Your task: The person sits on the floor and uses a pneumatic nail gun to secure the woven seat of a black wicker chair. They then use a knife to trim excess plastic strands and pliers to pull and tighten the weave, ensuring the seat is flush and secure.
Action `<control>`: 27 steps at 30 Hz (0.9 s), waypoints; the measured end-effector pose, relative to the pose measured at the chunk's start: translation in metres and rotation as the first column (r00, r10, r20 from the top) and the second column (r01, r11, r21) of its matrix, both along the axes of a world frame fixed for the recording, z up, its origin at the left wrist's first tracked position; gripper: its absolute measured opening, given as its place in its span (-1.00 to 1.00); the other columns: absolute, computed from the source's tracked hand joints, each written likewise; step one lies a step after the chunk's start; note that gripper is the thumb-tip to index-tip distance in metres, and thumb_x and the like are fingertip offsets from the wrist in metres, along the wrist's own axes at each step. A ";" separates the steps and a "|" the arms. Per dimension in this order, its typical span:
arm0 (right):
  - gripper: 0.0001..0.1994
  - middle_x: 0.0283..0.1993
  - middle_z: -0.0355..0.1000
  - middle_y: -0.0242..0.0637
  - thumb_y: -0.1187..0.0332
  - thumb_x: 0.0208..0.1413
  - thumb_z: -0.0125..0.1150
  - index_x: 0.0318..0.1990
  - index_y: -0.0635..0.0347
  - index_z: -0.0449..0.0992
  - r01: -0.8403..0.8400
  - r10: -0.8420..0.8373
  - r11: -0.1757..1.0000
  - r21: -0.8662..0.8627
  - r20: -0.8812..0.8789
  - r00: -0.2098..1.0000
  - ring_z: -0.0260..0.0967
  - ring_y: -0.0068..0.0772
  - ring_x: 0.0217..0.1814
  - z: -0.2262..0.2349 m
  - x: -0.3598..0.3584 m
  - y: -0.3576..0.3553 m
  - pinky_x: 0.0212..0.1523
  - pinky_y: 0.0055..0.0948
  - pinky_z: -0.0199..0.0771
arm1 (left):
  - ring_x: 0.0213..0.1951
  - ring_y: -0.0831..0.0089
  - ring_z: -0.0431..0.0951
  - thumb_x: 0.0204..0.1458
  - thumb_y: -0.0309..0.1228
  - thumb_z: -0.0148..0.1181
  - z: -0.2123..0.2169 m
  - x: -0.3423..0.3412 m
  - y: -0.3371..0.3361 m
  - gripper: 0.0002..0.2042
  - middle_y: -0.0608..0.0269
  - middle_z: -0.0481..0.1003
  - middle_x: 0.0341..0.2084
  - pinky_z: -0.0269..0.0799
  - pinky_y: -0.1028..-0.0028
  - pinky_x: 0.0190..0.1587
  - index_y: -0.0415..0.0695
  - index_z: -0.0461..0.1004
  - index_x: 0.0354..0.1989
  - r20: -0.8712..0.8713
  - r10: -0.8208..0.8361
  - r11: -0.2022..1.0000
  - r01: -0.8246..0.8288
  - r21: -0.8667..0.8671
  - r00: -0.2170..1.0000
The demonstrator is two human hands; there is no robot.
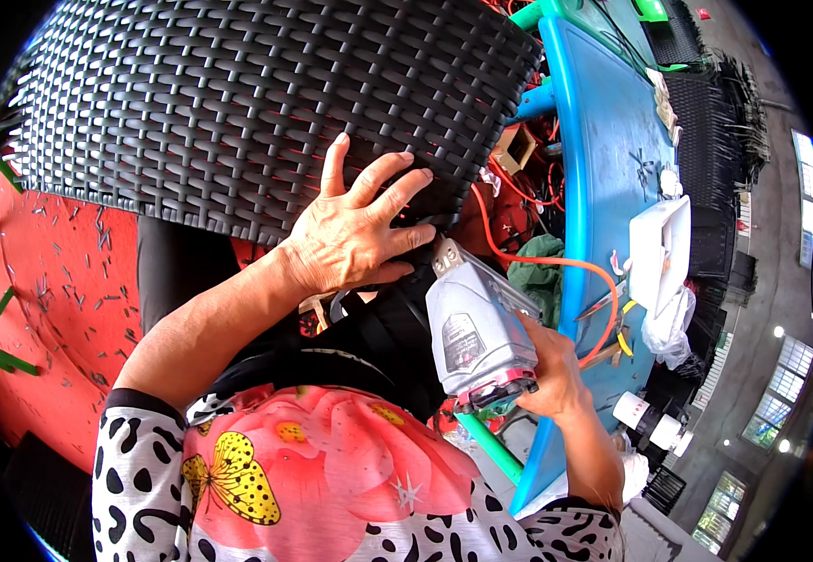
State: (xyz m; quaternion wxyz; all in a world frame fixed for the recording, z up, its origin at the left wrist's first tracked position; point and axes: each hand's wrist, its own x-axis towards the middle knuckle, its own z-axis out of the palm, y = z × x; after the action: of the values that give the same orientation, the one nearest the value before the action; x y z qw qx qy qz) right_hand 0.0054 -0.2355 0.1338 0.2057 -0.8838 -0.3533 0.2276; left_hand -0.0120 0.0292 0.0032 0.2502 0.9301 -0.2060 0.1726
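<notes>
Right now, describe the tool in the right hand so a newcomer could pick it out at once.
Start at the large black woven plastic-rattan basket filling the upper left, with the left hand spread flat on its lower rim. Just below and right of that hand is the grey pistol-shaped power stapler, gripped by the right hand, its nose at the basket's edge. It is the only grey boxy tool here, trailing an orange hose.

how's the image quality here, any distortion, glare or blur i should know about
Head view: strong fisheye, so the blue table edge bows and the corners are black. Daylight is bright and even; the windows at right blow out to white. The woven basket, left hand and grey tool in the right hand are sharp; detail softens toward the rim.
</notes>
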 end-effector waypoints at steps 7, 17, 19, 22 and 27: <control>-0.35 -0.26 0.48 -0.01 0.33 -0.33 0.36 0.06 0.27 0.36 0.013 -0.012 1.000 -0.023 0.028 1.000 0.47 0.01 -0.23 0.000 0.001 -0.004 -0.26 -0.26 0.48 | 0.26 0.15 0.09 -0.40 -0.07 0.40 0.000 0.000 0.000 -0.53 0.20 0.18 0.18 -0.30 -0.33 0.20 0.27 0.54 -0.18 -0.002 0.002 1.000 -0.002 0.004 1.000; -0.37 -0.27 0.49 -0.03 0.32 -0.32 0.37 0.03 0.25 0.37 0.012 -0.012 1.000 -0.006 0.032 0.999 0.48 0.00 -0.24 -0.002 0.001 -0.008 -0.26 -0.24 0.48 | 0.29 0.19 0.03 -0.31 0.00 0.35 0.001 -0.001 0.001 -0.54 0.27 0.14 0.23 -0.23 -0.37 0.17 0.30 0.55 -0.12 -0.024 -0.009 0.998 0.011 0.061 1.000; -0.38 -0.27 0.49 -0.03 0.31 -0.31 0.37 0.04 0.26 0.37 0.014 -0.013 1.000 -0.013 0.027 1.000 0.47 0.00 -0.24 0.001 0.000 -0.007 -0.25 -0.24 0.48 | 0.29 0.18 0.05 -0.34 -0.01 0.36 0.001 0.000 0.000 -0.53 0.25 0.14 0.23 -0.26 -0.36 0.18 0.31 0.55 -0.12 -0.021 -0.003 0.998 0.005 0.059 1.000; -0.39 -0.26 0.49 -0.03 0.31 -0.29 0.36 0.04 0.26 0.37 0.035 -0.034 0.999 -0.036 0.033 0.999 0.47 0.00 -0.23 0.003 -0.001 -0.006 -0.24 -0.24 0.48 | 0.27 0.15 0.08 -0.41 -0.04 0.40 0.001 0.000 -0.001 -0.50 0.21 0.15 0.23 -0.31 -0.32 0.20 0.35 0.54 -0.13 -0.014 -0.001 0.999 0.002 0.049 1.000; -0.39 -0.24 0.49 -0.03 0.31 -0.28 0.37 0.04 0.25 0.37 0.038 -0.037 0.997 -0.069 0.028 0.999 0.47 0.00 -0.22 0.003 -0.002 -0.005 -0.23 -0.24 0.48 | 0.27 0.15 0.08 -0.44 -0.06 0.41 0.001 0.000 -0.001 -0.49 0.21 0.15 0.23 -0.32 -0.31 0.21 0.34 0.54 -0.14 -0.009 -0.003 0.999 0.003 0.040 1.000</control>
State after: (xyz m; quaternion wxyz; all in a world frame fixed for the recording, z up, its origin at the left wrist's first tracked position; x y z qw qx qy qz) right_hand 0.0035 -0.2401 0.1371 0.1743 -0.8999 -0.3313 0.2238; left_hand -0.0117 0.0277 0.0037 0.2325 0.9355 -0.2097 0.1639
